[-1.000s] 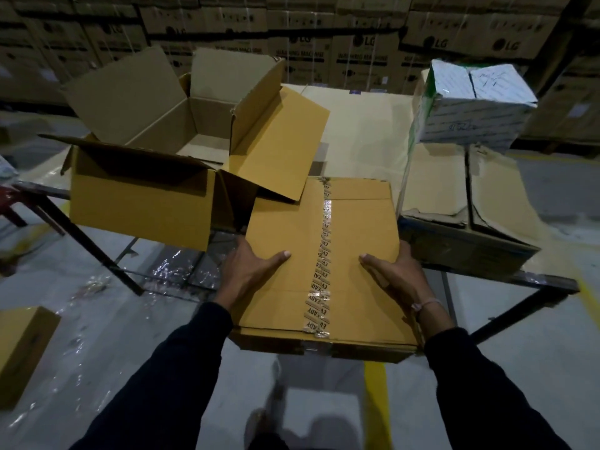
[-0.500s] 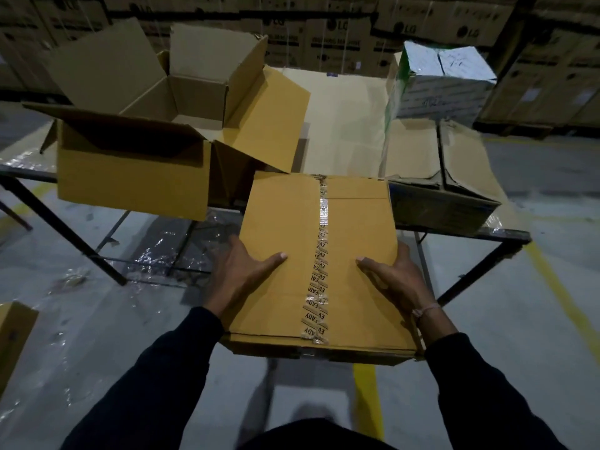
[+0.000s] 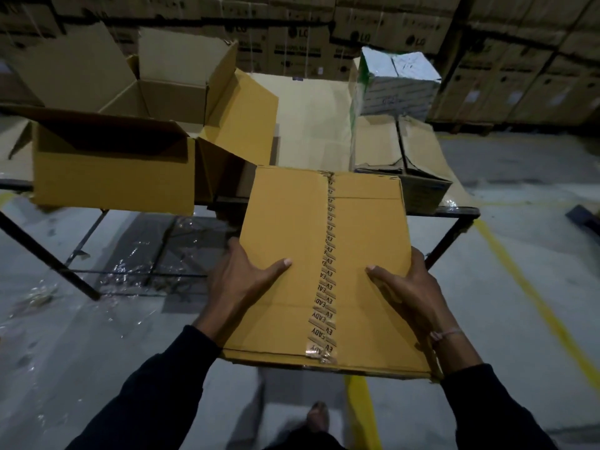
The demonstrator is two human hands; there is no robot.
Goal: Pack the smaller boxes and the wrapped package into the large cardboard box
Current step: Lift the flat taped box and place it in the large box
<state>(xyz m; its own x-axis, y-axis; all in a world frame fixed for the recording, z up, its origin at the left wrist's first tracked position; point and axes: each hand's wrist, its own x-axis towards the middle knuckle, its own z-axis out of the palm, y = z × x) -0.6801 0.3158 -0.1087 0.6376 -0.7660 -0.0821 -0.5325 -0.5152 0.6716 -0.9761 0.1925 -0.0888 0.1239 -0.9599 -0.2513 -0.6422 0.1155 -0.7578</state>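
I hold a taped brown cardboard box (image 3: 289,254) in front of me, off the table's near edge. My left hand (image 3: 240,280) grips its left side, thumb on top. My right hand (image 3: 409,290) grips its right side the same way. The large cardboard box (image 3: 113,170) stands open on the table at the left, all flaps spread, its inside mostly hidden by the near flap. A white wrapped package (image 3: 396,86) sits on top of another cardboard box (image 3: 418,186) at the table's right end.
The table (image 3: 311,125) has a pale top and black metal legs (image 3: 48,258). Stacked warehouse cartons (image 3: 406,30) fill the background. A yellow line (image 3: 532,293) runs across the grey floor at the right. Plastic film (image 3: 136,261) lies under the table.
The box in my hands has drawn back from the table toward me, still held by both hands. The view has shifted so the table appears farther away.
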